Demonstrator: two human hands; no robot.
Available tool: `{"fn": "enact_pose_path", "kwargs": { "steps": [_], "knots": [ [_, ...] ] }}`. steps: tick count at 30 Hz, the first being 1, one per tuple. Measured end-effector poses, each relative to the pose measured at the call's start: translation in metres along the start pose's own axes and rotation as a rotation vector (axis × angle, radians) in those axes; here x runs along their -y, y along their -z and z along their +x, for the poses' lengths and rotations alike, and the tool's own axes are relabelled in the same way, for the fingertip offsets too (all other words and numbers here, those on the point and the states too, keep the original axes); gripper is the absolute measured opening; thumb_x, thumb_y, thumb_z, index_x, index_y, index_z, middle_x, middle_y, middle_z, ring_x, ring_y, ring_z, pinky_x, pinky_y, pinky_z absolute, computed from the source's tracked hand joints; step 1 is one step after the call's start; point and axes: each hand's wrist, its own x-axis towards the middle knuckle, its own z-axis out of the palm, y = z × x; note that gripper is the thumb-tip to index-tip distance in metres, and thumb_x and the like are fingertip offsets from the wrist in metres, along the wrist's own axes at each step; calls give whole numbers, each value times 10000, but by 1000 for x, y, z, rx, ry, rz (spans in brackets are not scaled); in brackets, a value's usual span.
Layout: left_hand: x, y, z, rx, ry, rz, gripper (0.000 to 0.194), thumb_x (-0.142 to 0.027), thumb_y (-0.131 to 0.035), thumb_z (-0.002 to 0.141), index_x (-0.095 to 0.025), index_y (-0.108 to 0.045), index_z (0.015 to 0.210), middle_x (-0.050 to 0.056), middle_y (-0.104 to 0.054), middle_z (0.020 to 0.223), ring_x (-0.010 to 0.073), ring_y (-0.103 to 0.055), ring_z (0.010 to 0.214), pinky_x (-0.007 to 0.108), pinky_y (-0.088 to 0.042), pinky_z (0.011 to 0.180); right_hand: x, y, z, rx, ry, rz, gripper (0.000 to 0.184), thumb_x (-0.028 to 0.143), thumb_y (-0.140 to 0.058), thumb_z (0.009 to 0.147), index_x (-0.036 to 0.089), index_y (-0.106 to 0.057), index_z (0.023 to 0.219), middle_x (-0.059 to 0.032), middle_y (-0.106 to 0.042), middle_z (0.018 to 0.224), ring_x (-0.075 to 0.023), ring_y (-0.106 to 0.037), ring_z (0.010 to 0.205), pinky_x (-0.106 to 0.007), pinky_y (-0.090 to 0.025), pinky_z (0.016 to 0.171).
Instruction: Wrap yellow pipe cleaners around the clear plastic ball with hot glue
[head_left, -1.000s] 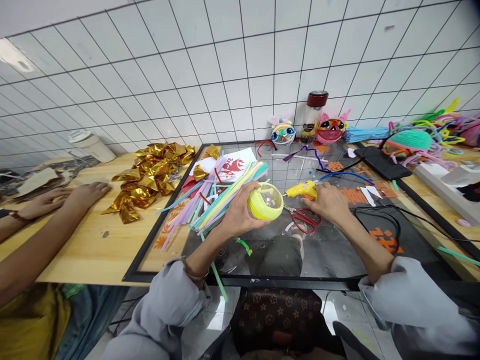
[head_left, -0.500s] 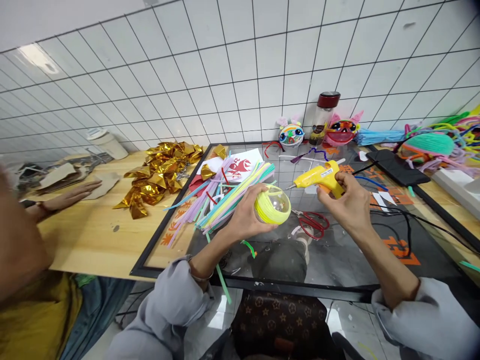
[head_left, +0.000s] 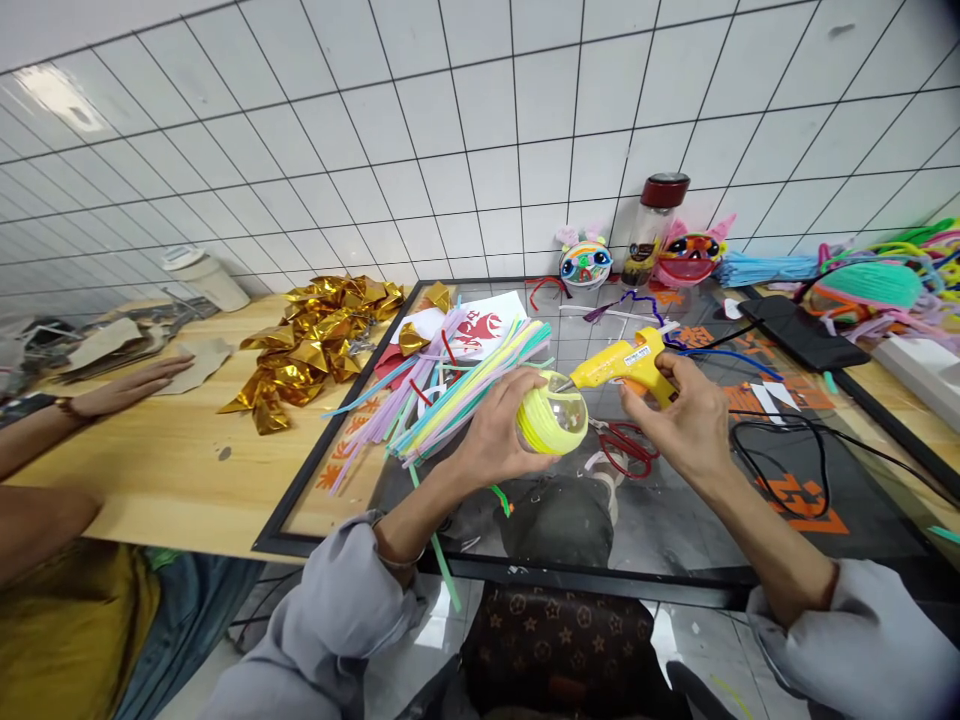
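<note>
Yellow-wrapped ball (head_left: 553, 425) gripped in left hand (head_left: 496, 428) above desk (head_left: 180, 465), between front and back edges, right hand (head_left: 688, 418) gripping glue gun (head_left: 616, 364), nozzle (head_left: 568, 384) at its top; likely gluing, next calls for steady aim.

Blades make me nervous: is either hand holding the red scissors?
No, the red scissors lie on the tabletop; the left hand holds a ball, the right hand a glue gun.

A white tiled wall (head_left: 480, 120) rises beyond the left grip (head_left: 496, 428); beneath that grip, a wooden desk (head_left: 172, 460) above pale floor (head_left: 394, 645).
</note>
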Motion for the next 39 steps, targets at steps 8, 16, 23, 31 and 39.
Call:
{"fn": "enact_pose_path", "kwargs": {
  "steps": [8, 16, 23, 31, 39],
  "knots": [
    [-1, 2, 0, 23, -41, 17, 836, -372, -858, 688, -201, -421, 1379, 201, -553, 1397, 354, -548, 1338, 548, -464, 1128, 4, -2, -3, -36, 53, -13, 300, 421, -682, 788, 199, -625, 982, -81, -743, 868, -238, -676, 717, -349, -523, 635],
    [-4, 3, -1, 42, -21, 40, 855, -368, -858, 701, -210, -407, 1411, 193, -555, 1427, 357, -538, 1365, 550, -455, 1136, 5, -2, -3, -56, 83, -42, 288, 420, -679, 804, 201, -613, 979, -68, -722, 843, -232, -665, 710, -350, -526, 645],
    [-4, 3, 0, 35, -24, 37, 847, -377, -856, 702, -216, -404, 1401, 191, -560, 1420, 356, -543, 1364, 555, -460, 1135, 4, 0, -3, -44, 109, 11, 260, 398, -675, 811, 207, -615, 976, -58, -709, 830, -228, -655, 711, -347, -520, 643],
    [-6, 5, 2, 50, -29, 21, 827, -336, -853, 700, -213, -411, 1388, 199, -556, 1420, 361, -545, 1358, 566, -461, 1126, 3, 4, -2, 0, 56, 64, 233, 414, -666, 824, 229, -631, 960, -48, -711, 834, -222, -644, 704, -353, -524, 647],
    [-5, 6, 3, 59, -47, -3, 809, -335, -848, 706, -198, -425, 1381, 204, -556, 1415, 358, -540, 1361, 558, -452, 1140, 1, 7, 1, 25, 61, 103, 245, 410, -671, 815, 218, -640, 964, -55, -718, 843, -226, -656, 715, -351, -527, 655]
  ]
}}
